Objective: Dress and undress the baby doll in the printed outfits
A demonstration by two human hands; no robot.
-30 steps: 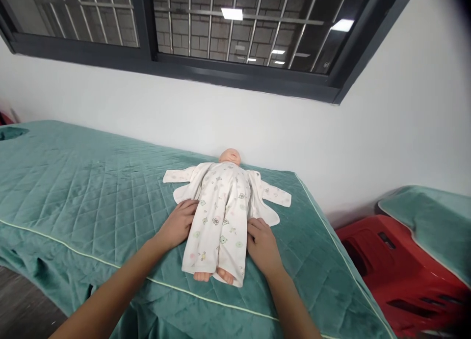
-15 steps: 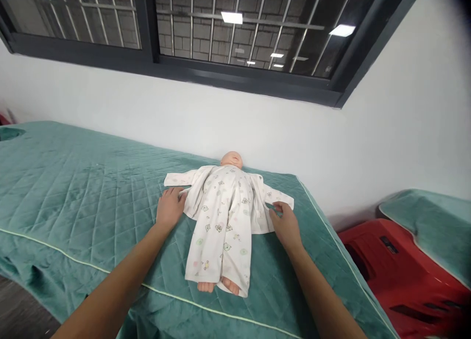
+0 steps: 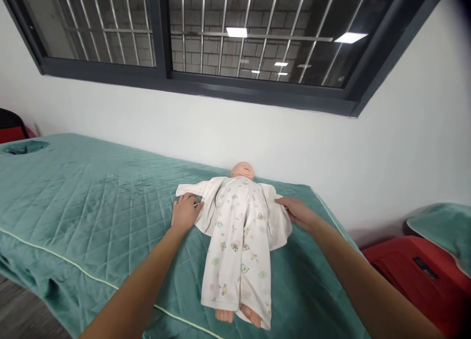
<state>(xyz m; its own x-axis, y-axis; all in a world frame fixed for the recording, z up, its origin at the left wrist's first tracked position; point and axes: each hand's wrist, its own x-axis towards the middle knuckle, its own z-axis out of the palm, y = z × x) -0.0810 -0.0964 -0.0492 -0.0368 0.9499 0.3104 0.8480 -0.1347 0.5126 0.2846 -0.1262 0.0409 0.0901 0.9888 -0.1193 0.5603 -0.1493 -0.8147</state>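
Observation:
A baby doll (image 3: 243, 170) lies on its back on the green quilted bed, head toward the wall and bare feet toward me. It wears white printed pants (image 3: 235, 260), and a white baby shirt (image 3: 277, 226) is spread out under and beside its body. My left hand (image 3: 186, 211) rests on the bed by the shirt's left side, just below the flat left sleeve (image 3: 189, 189), with a bit of cloth between thumb and fingers. On the other side, my right hand (image 3: 299, 212) pinches the shirt near its right sleeve, which is bunched and mostly hidden.
The green quilted bed cover (image 3: 110, 206) has a face hole (image 3: 25, 146) at the far left. A white wall (image 3: 147, 116) and a dark-framed barred window (image 3: 257, 91) rise behind. At the right stands a red plastic chair (image 3: 415, 260) with green cloth (image 3: 441, 226) over it.
My right hand has moved up to the right sleeve and gripped the shirt; that sleeve no longer lies stretched out. My left hand has closed on the shirt's edge. The view has shifted slightly.

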